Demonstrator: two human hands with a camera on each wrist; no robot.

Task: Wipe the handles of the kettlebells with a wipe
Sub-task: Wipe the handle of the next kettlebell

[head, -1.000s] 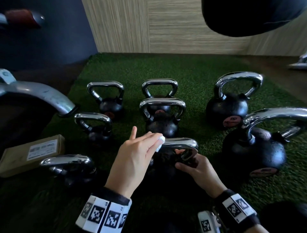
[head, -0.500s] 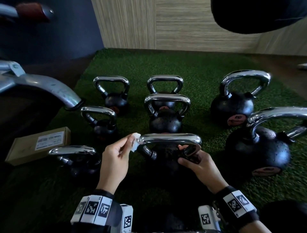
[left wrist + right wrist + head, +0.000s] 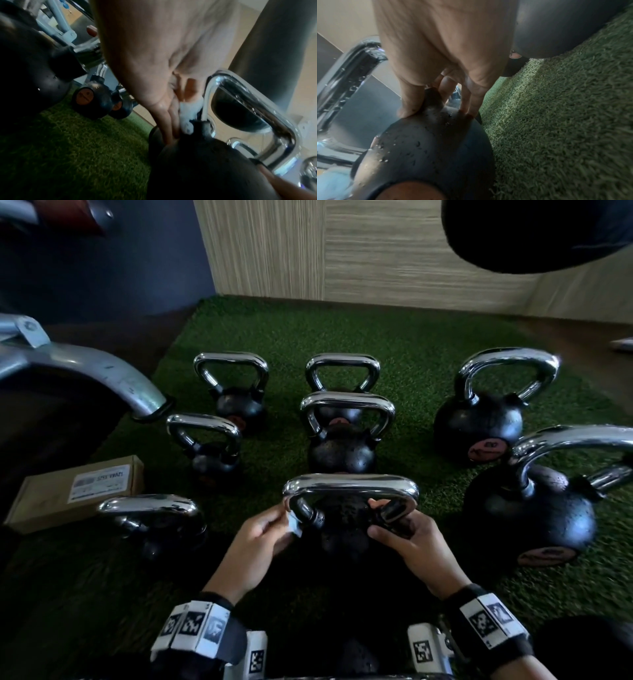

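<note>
Kettlebell-handle wiping, in progress on the nearest kettlebell (image 3: 342,529), which stands on the green turf mat (image 3: 411,337) directly in front of the person. The left hand (image 3: 255,546) pinches a small white wipe (image 3: 295,524) between thumb and fingertips and holds it against the lower left leg of the chrome handle (image 3: 349,486), just above the black body; the left wrist view shows the wipe (image 3: 188,112) touching the metal there. The right hand (image 3: 411,537) curls its fingers round the handle's right leg, steadying the bell. Judged from this moment, the wipe is on the left leg only. Seven other kettlebells, among them the middle one (image 3: 342,453) and the large right one (image 3: 527,508), stand untouched; whether any is already clean cannot be told. A cardboard box (image 3: 75,491) lies at left.
</note>
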